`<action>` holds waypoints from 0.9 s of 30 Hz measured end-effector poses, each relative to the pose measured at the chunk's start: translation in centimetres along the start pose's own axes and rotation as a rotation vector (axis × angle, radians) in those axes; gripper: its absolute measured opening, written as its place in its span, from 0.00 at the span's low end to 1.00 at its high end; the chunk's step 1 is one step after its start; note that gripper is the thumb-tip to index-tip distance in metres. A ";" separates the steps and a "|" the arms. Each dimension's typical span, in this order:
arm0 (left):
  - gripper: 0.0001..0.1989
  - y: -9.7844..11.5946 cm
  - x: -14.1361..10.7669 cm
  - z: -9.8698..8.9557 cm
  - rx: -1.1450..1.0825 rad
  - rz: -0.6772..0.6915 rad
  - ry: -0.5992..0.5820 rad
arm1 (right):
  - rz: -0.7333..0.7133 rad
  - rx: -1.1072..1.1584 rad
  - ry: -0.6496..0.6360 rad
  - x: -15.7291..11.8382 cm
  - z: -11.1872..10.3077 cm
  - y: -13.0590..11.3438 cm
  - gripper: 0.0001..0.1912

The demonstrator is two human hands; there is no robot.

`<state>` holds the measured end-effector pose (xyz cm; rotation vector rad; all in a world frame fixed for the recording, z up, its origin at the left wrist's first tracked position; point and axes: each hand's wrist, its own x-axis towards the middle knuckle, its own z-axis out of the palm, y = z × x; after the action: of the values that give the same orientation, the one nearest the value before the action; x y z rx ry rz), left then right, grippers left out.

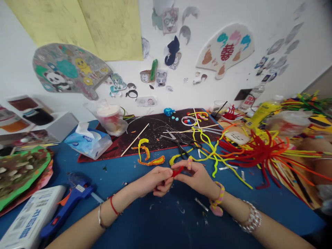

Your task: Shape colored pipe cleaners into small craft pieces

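Across the blue tabletop (166, 221), the person's forearms enter from the bottom edge and meet near the middle. Toward the near edge, the blue surface below the hands carries a thin metal strip (201, 204) and small scraps. A heap of red, orange and yellow pipe cleaners (259, 155) spreads from the right, just beside the right hand; another person's forearm (315, 152) lies at the right edge. On the left, a blue hot glue gun (70, 204) lies well apart from the hands, beside a white box (29, 218). Ahead, a dark cutting mat (145, 135) holds a plastic cup (110, 119), and black-handled scissors (178, 147) lie near its front edge, just beyond the hands.

Left hand (155, 181) and right hand (194, 178) are nearly closed, almost touching, with the fingers pinched on both ends of a short red pipe cleaner (177, 172). This piece sits between the hands, slightly bent and fuzzy; its exact shape is partly hidden by the fingers. A small pink-and-yellow pipe-cleaner piece (190, 163) stands at the right hand's fingers.
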<state>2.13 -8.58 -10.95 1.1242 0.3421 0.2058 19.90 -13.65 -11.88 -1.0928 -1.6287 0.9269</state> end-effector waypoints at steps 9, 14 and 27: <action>0.16 0.2 0.2 -0.1 -0.044 -0.140 -0.042 | -0.155 -0.128 0.043 0.0 0.2 0.0 0.05; 0.08 0.1 0.7 0.8 0.312 -0.002 0.243 | -0.080 -0.159 0.148 0.2 0.3 0.1 0.02; 0.10 -1.7 0.9 0.7 1.208 0.285 0.556 | 0.209 0.200 0.121 0.3 0.7 0.6 0.08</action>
<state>3.16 -9.57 -12.36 2.3170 0.8585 0.6140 19.35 -13.19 -12.49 -1.1698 -1.3111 1.1122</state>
